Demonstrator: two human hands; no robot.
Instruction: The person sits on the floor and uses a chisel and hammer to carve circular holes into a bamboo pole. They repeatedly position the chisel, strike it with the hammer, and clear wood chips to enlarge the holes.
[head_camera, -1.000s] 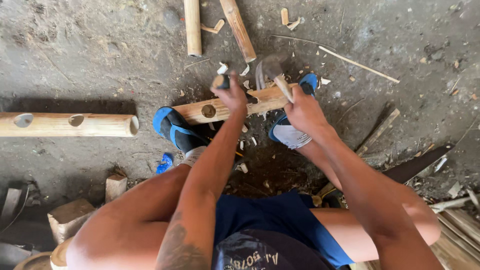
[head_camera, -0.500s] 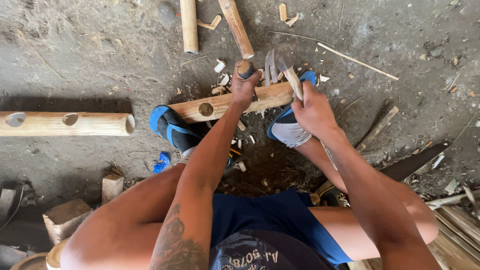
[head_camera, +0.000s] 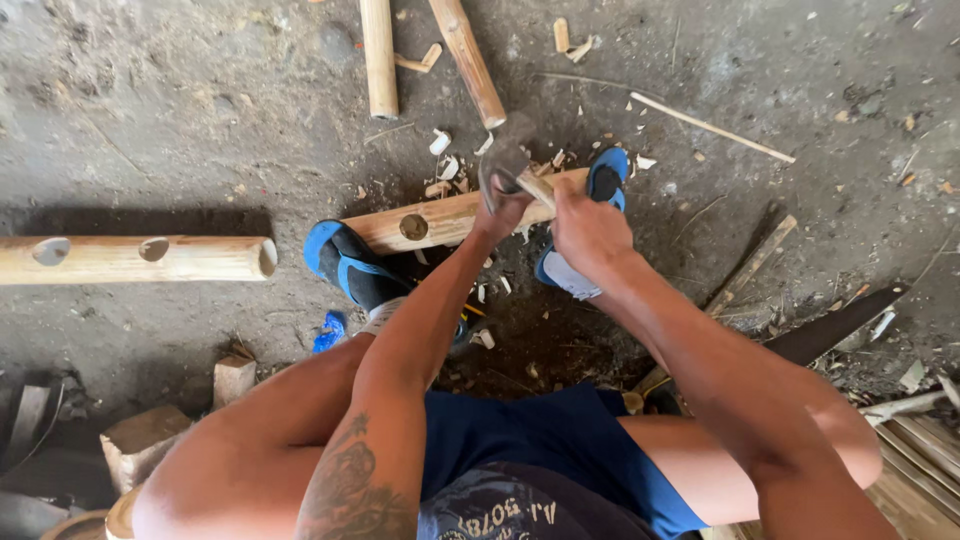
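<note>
The hatchet head (head_camera: 503, 160) is a grey motion smear, its edge unreadable. The left hand (head_camera: 500, 212) covers whatever it grips and part of the short bamboo piece (head_camera: 440, 220), whose right end lies behind the right hand (head_camera: 588, 228) and the blue shoe (head_camera: 606, 178). The long holed bamboo pole (head_camera: 140, 259) and two bamboo poles (head_camera: 378, 55) run off the picture's edges.

Rough woodworking yard: dirt floor (head_camera: 150, 130), bored bamboo poles (head_camera: 130, 259), wood chips (head_camera: 445, 165).

four bamboo poles (head_camera: 135, 259), two blue shoes (head_camera: 345, 262)
</note>
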